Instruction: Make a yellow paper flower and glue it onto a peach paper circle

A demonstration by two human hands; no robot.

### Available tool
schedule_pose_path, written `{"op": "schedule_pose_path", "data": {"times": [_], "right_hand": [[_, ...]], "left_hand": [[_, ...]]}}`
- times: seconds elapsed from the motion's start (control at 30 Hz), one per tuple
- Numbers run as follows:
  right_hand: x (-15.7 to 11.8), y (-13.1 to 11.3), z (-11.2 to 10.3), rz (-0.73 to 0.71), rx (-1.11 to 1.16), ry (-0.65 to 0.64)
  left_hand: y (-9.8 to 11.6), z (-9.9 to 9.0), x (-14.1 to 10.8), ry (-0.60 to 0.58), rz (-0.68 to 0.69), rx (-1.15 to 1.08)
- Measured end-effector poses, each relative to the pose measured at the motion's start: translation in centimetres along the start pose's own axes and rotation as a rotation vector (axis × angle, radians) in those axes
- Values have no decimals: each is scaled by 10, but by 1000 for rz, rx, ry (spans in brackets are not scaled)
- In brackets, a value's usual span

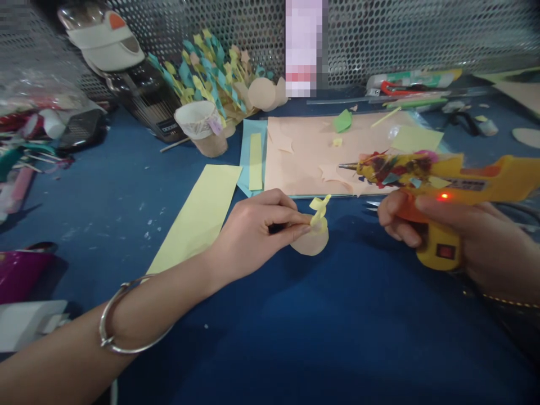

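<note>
My left hand (261, 228) pinches a small paper piece between thumb and fingers: a pale round paper disc (311, 243) with a curled yellow paper strip (320, 211) standing up from it. On the right, my right hand (442, 219) is wrapped around the grip of a yellow hot glue gun (493, 180). Its metal nozzle points left, above the pink paper, and a red light glows on its side. Paper scraps cling to the front of the gun. The gun's tip is apart from the paper piece.
A yellow paper strip (198, 208) lies left of centre, beside stacked pink paper sheets (307, 152). Behind stand a small cup (202, 129), curled paper stems (211, 67) and a dark bottle (139, 84). Scissors tips (372, 206) show near my right hand. A white adapter (31, 326) sits lower left.
</note>
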State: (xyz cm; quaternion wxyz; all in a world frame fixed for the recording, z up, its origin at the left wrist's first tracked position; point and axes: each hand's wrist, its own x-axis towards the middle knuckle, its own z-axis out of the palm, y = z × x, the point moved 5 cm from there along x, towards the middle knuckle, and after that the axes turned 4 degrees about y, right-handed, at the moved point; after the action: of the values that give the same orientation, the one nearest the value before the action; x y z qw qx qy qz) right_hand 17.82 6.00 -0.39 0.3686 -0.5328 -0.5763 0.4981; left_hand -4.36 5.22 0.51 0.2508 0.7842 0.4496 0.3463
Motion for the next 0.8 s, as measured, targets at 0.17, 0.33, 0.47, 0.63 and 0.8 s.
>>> {"op": "schedule_pose_path", "data": {"times": [0.17,0.33,0.47,0.63,0.8], "right_hand": [[-1,0,0,-3,6,8],[-1,0,-2,10,15,9],[0,0,-1,16,18,2],[0,1,-1,22,6,9],[0,2,-1,34,4,9]], "left_hand": [[-1,0,0,-2,-6,6],[-1,0,-1,-6,-3,6],[-1,0,-1,-9,-8,2],[-2,0,-2,-3,-10,-4],[-2,0,-2,-4,-6,-8]]}}
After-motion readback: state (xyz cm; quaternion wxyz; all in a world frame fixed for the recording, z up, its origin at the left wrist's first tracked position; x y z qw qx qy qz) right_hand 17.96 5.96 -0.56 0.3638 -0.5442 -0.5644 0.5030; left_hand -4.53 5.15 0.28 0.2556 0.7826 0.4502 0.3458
